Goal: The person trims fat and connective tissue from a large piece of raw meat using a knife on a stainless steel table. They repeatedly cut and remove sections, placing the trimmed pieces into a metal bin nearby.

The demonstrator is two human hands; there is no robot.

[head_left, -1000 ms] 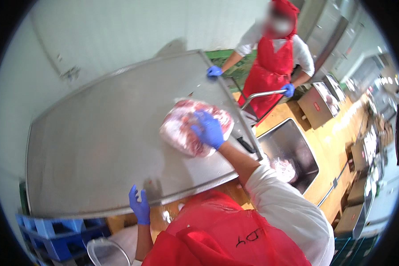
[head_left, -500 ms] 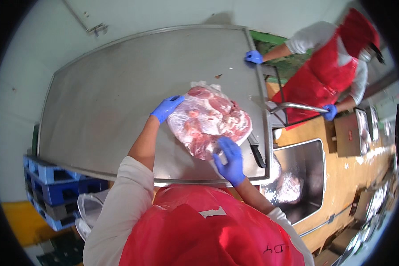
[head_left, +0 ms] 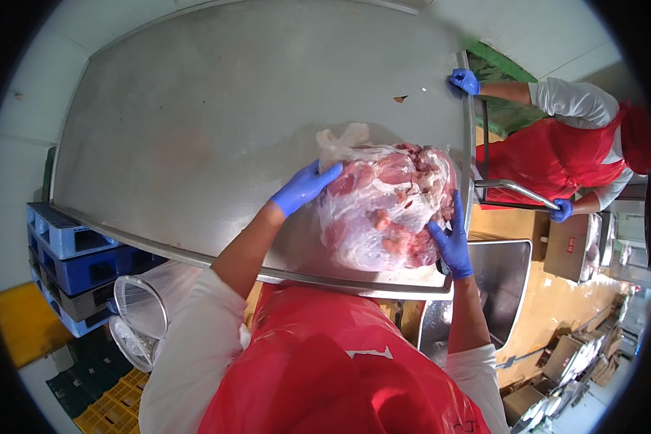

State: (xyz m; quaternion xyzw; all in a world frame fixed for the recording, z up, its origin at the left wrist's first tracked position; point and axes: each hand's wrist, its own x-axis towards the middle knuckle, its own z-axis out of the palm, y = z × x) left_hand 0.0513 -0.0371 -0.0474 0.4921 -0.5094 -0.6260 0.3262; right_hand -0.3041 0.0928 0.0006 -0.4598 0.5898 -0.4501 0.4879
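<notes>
A large slab of raw meat point(head_left: 383, 210), pink with white fat and membrane, lies near the right front corner of the steel table. Looser whitish membrane point(head_left: 351, 139) trails from its far left side. My left hand point(head_left: 303, 189), in a blue glove, grips the meat's left edge. Along the right edge, my blue-gloved right hand point(head_left: 453, 242) holds it with thumb and fingers apart. Beneath the meat, beside my right hand, only a bit of the knife's black handle point(head_left: 442, 267) shows; its blade is hidden.
The steel table point(head_left: 195, 145) stretches left, with small scraps point(head_left: 400, 99) beyond the meat. At right, a co-worker in a red apron point(head_left: 550, 163) holds the table edge and a metal handle point(head_left: 517, 189). A metal tub point(head_left: 502, 289) stands below; blue pallets point(head_left: 86, 249) are stacked at left.
My right hand has gone from the meat's near side to its right edge. The meat has turned and shifted, now covering most of the knife. My view has shifted too.
</notes>
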